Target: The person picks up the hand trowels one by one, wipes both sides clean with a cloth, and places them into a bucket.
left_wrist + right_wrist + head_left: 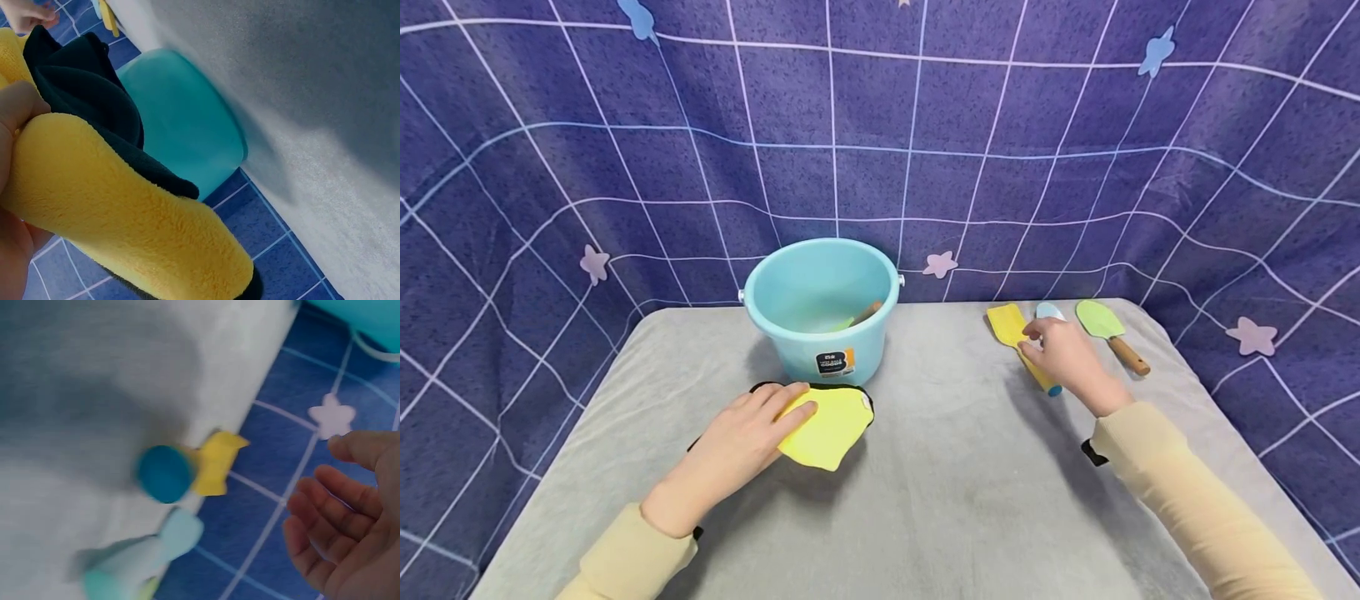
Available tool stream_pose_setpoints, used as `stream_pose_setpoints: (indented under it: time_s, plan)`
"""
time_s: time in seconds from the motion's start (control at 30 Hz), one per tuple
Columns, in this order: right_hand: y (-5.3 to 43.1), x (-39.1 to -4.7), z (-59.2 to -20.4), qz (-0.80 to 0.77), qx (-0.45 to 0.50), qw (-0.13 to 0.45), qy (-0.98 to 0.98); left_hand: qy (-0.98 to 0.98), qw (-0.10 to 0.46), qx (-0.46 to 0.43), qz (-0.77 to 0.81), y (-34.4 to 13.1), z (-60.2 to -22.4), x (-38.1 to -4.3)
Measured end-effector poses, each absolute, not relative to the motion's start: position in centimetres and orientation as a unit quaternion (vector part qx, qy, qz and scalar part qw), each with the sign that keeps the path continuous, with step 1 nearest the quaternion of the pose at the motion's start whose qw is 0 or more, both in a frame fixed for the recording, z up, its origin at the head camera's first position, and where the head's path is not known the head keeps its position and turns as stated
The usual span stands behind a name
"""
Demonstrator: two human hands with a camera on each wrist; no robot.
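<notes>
My left hand (737, 442) grips a cloth (831, 425), yellow on one side and dark on the other, in front of a light blue bucket (797, 354). Folds of the cloth (137, 206) hang from the fingers in the left wrist view. My right hand (1071, 354) is over a yellow toy shovel (1006, 323) with a blue handle end. The right wrist view shows its fingers loosely bent, holding nothing, apart from the yellow shovel (215, 462). A pale blue shovel (181, 534) lies beside it, partly hidden by the hand in the head view.
A green shovel (1099, 318) with a wooden handle lies at the far right of the grey-covered table (947, 483). Inside the bucket, a wooden handle (867, 314) with a green part shows. A blue gridded curtain (970, 183) hangs behind.
</notes>
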State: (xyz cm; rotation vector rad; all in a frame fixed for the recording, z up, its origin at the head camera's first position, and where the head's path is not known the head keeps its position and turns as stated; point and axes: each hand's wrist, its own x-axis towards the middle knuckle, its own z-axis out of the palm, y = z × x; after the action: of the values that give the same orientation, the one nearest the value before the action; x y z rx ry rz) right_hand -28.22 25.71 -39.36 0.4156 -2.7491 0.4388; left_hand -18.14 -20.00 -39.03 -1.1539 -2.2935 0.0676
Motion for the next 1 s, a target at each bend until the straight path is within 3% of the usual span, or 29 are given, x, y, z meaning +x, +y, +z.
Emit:
stream_pose_setpoints:
  time_s: [0.5, 1.0]
  plan:
    - [27.2, -28.7, -44.7, 0.159, 0.083, 0.088, -0.98, -0.859, 0.273, -0.432, -0.013, -20.2, -39.4, -18.5]
    - [27.8, -30.2, -46.5, 0.17, 0.048, 0.057, -0.983, -0.87, 0.243, -0.427, -0.037, -20.2, -39.7, -18.1]
